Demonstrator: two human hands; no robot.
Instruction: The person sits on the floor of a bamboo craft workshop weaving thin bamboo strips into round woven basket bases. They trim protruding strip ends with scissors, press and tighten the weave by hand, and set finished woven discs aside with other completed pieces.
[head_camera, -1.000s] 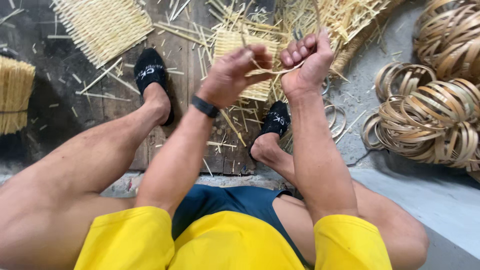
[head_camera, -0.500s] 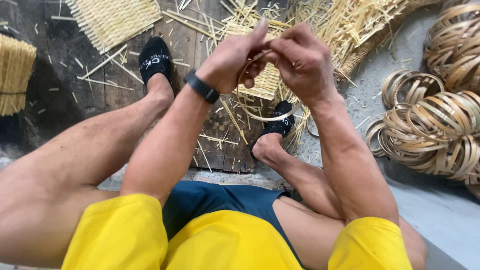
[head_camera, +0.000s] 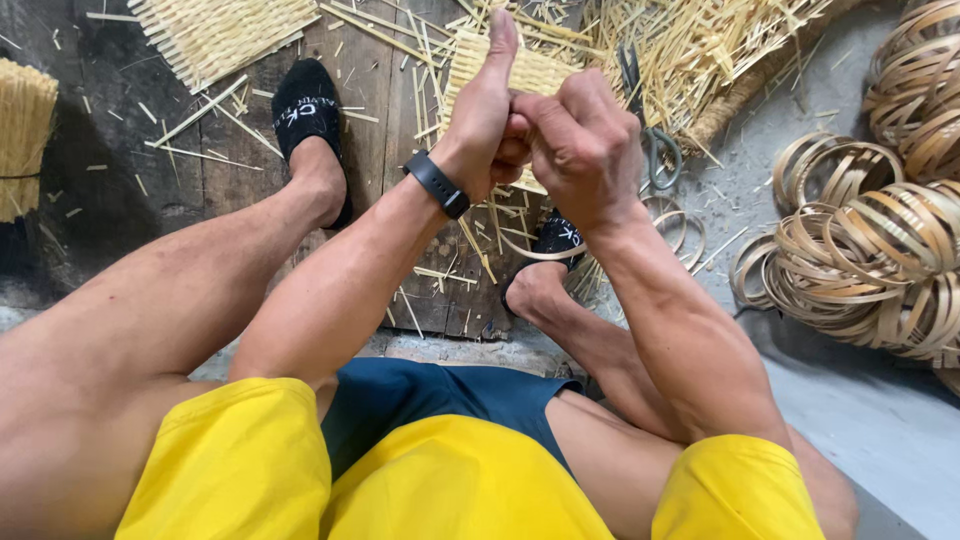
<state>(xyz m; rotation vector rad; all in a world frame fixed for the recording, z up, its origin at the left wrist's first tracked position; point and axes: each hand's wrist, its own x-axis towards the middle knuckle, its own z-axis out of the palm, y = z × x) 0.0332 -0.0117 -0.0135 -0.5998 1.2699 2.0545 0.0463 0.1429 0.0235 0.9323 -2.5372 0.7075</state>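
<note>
Clamped together, your left hand and right hand probably pinch a thin, springy strip over the woven mat at twelve o'clock; grip near its end.

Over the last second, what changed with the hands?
The left hand and right hand closed from slightly apart into a tight clasp, knuckles touching, left thumb now pointing up. What they pinch is hidden. The woven straw mat beneath them, the scissors and the bamboo rings stayed put.

Dark plank floor, scattered straw slivers, woven mat, bamboo hoops, scissors
</note>
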